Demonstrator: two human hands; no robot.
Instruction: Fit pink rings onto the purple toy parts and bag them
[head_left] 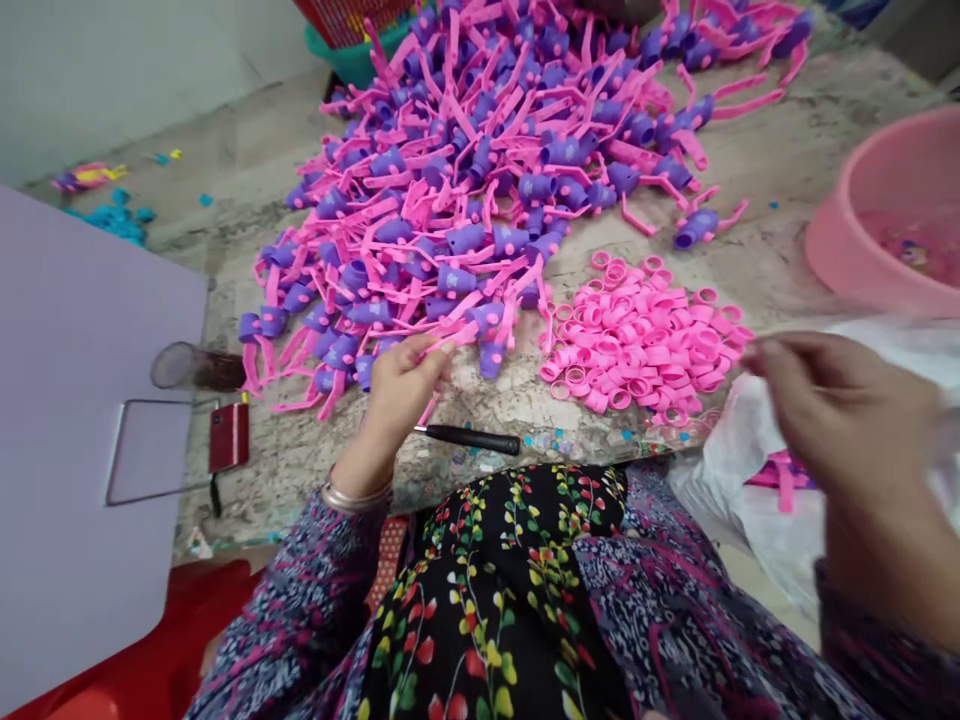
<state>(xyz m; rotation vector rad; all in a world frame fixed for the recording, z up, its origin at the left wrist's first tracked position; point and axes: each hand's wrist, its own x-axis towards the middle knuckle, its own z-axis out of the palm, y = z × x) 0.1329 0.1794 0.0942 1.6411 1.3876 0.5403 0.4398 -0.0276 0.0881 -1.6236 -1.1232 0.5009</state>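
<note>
My left hand (405, 388) is at the near edge of a big heap of toy doll torsos (465, 240), purple bodies with jointed pink arms. Its thumb and fingers pinch a pink doll arm (466, 334); which body that arm belongs to is hard to make out among the others. A screwdriver (472, 438) with a black handle lies just below this hand. Off to the right, my right hand (847, 420) is raised above a white plastic bag (742, 440) and blurred, its fingertips drawn together near a pile of small pink rings (645, 340). Anything between those fingertips is too blurred to see.
A pink tub (855, 220) stands at the right with small pieces inside. At the left are a lilac panel (82, 430), a glass of dark liquid (202, 368) and a dark red box (228, 437). Behind the heap is a teal basin (349, 62).
</note>
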